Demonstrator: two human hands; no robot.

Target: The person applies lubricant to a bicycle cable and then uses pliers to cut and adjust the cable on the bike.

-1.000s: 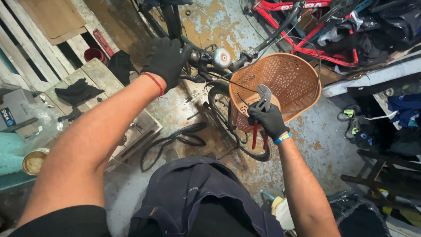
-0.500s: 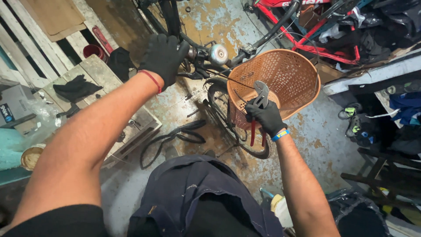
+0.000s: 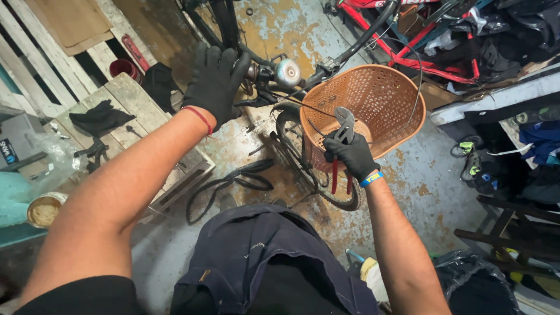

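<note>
1. The left hand [image 3: 214, 81], in a black glove with a red band at the wrist, reaches up to the bicycle handlebar [image 3: 350, 49]. Its fingers [image 3: 219, 58] are spread over the left grip area, beside the brake lever [image 3: 256, 100]; whether they close round the bar I cannot tell, as the palm faces away.
2. The right hand [image 3: 352, 154], also in a black glove, with a blue wristband, has its fingers closed round a pair of pliers [image 3: 343, 137].
3. The pliers stand nearly upright: grey head up, against the near wall of the basket [image 3: 396, 111], red handles hanging below the fist.
4. A thin cable [image 3: 309, 106] runs from the brake lever towards the head of the pliers; whether the head bites on it is too small to tell.
5. The basket is brown woven plastic, mounted at the front of the bicycle above the front wheel [image 3: 303, 157].
6. A round metal bell [image 3: 287, 73] sits on the handlebar between the two hands.
7. A loose black inner tube [image 3: 227, 181] lies on the stained floor [image 3: 420, 175] left of the wheel.
8. Further left, a wooden pallet [image 3: 125, 93] carries a black cloth [image 3: 100, 118].
9. A red bicycle frame [image 3: 408, 41] lies behind the basket.
</note>
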